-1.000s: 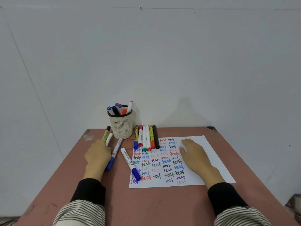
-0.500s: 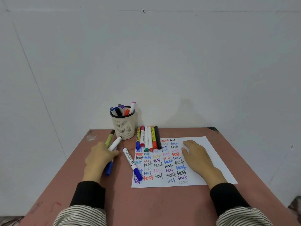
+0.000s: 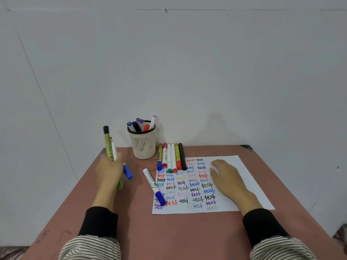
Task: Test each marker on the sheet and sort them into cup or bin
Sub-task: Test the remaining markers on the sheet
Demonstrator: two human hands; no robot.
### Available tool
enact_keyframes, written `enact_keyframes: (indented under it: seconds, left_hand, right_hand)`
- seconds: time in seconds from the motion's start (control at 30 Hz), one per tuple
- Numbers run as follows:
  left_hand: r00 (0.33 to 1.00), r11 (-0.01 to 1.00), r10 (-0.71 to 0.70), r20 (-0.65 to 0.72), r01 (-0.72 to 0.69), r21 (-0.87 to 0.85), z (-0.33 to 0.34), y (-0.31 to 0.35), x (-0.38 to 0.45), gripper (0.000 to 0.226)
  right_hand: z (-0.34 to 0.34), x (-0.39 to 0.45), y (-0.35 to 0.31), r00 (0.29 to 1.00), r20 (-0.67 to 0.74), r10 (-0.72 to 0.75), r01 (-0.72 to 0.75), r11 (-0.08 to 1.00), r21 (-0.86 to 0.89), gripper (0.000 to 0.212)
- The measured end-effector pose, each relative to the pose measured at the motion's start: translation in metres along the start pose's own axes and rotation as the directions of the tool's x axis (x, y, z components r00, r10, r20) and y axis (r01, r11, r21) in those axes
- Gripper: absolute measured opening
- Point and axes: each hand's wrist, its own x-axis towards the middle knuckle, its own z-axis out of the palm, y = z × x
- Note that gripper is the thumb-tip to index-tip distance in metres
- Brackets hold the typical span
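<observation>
My left hand (image 3: 109, 168) is raised above the table's left side and grips a bunch of markers (image 3: 109, 145): a green one with a black end, a white one and one with a blue cap. My right hand (image 3: 226, 178) lies flat on the white test sheet (image 3: 244, 173), which is covered with coloured "test" words. Several markers (image 3: 171, 156) lie in a row at the sheet's top left. A white marker with a blue cap (image 3: 153, 185) lies slanted on the sheet's left edge. The mesh cup (image 3: 143, 147) holds several markers.
The reddish-brown table (image 3: 178, 235) stands against a plain white wall. Its left edge runs close to my left hand. No bin is in view.
My left hand closed around the markers lying left of the cup and lifted them off the table, tilting them upright. My right hand stayed on the sheet.
</observation>
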Motion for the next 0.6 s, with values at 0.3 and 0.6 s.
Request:
enact_keyframes:
  seconds: [0.3, 0.6]
  left_hand:
    - [0.952, 0.87, 0.29, 0.1, -0.219, -0.442, 0.013, 0.047, -0.045, 0.028]
    - [0.63, 0.813, 0.581, 0.515, -0.484, -0.324, 0.042, 0.041, -0.073, 0.012]
  right_hand:
    - [0.0, -0.002, -0.001, 1.0, -0.012, -0.021, 0.022, 0.999, 0.03, 0.041]
    - [-0.005, -0.007, -0.023, 0.971, -0.197, -0.138, 0.203, 0.911, 0.36, 0.042]
